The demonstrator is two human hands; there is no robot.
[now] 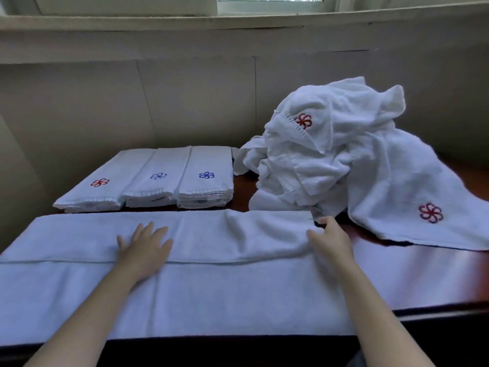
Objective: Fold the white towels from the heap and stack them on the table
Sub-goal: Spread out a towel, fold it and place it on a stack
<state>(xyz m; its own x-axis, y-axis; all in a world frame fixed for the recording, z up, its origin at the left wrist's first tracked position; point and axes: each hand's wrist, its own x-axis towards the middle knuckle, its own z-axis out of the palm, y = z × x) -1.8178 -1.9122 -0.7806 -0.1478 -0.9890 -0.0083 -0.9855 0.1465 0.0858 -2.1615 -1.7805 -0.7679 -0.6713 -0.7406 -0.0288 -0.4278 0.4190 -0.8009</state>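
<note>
Across the table (436, 263) front: terry towel (211, 287), soft nap, long rectangle, far edge folded over. My left hand (144, 247) lies flat on the fold, fingers straight. My right hand (330, 239) pinches its 3 o'clock corner. Crumpled heap (330, 154) at 1 o'clock; three folded stacks (148, 181) at 11.

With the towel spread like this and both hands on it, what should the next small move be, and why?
Probably smooth the folded flap toward its right end. The left hand lies flat on the towel, the right hand pinches the flap's right corner, and the cloth between them is rumpled, with the corner lifted.
</note>
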